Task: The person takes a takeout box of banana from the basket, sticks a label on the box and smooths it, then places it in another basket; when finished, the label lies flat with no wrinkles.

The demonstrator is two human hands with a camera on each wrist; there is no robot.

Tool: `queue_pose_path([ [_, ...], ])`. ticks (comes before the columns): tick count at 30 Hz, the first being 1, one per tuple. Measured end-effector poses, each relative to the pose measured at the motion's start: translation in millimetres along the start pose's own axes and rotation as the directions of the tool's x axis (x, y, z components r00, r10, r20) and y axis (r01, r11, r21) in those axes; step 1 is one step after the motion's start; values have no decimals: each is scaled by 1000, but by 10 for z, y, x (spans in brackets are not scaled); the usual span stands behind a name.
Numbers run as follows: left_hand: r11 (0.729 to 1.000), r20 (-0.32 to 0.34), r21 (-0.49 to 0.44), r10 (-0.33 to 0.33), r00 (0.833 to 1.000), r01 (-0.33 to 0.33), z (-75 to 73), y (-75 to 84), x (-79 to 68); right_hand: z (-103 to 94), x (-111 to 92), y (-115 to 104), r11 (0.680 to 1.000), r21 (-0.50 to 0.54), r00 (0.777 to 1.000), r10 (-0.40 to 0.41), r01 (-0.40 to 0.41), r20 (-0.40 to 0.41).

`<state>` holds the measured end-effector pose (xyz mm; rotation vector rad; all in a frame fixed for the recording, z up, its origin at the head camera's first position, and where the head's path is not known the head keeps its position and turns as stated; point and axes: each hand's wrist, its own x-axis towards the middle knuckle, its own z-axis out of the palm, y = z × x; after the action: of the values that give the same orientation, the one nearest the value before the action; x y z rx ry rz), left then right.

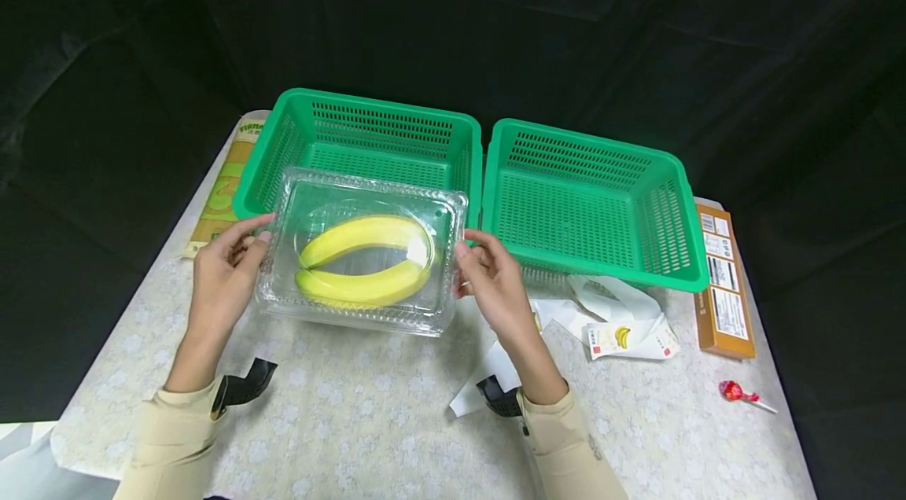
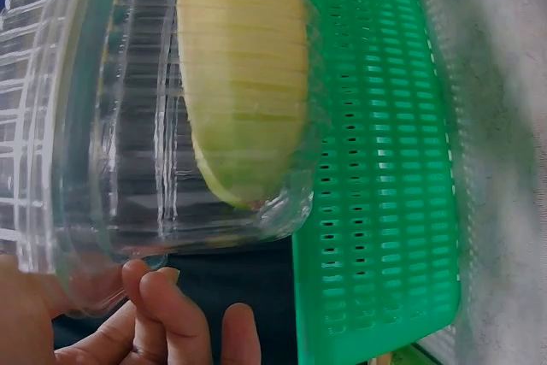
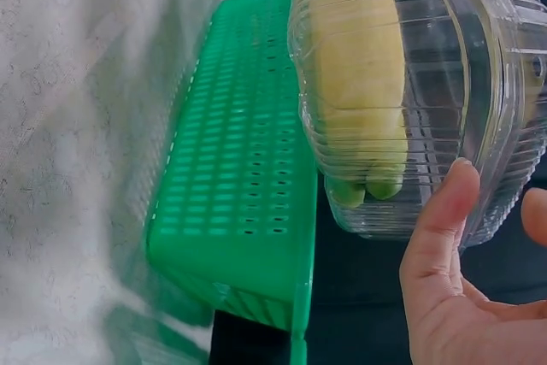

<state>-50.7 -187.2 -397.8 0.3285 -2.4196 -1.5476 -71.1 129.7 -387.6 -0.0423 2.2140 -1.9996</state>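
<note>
A clear plastic box point(image 1: 361, 252) sits in the middle of the head view, lifted between both hands in front of the left green basket point(image 1: 368, 146). Inside it lie two yellow bananas point(image 1: 364, 260), curved toward each other with their ends meeting.

The left hand point(image 1: 226, 272) is at the box's left end, fingers point(image 2: 171, 305) curled and resting on the rim and corner of the box. The right hand point(image 1: 491, 280) is at the box's right end, thumb pressed to the side wall; its other fingers point(image 3: 440, 220) lie along the ribbed wall, loosely curved rather than spread. Both hands grip the box from the sides.

A second green basket point(image 1: 587, 197) stands right of centre, side by side with the first. On the flowered counter point(image 1: 354, 421) below it lies a crumpled white bag point(image 1: 623, 319) with a banana picture. At the far right lies a long brown carton point(image 1: 722, 280), and below it a red lollipop point(image 1: 736, 392). A flat tan packet point(image 1: 226, 193) shows at the upper left, partly behind the left basket.
</note>
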Motion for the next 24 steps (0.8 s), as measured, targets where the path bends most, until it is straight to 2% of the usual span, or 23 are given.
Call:
queue_pose_path([
  [11,1000,6,10,-7,1000,7,-13,33,-75,-25,-105,-46,999,-44,999,5,-2,54],
  [24,999,7,42,-33,999,33,8,-21,-98,-49,-100,-13,995,-94,996,28,-20,87],
])
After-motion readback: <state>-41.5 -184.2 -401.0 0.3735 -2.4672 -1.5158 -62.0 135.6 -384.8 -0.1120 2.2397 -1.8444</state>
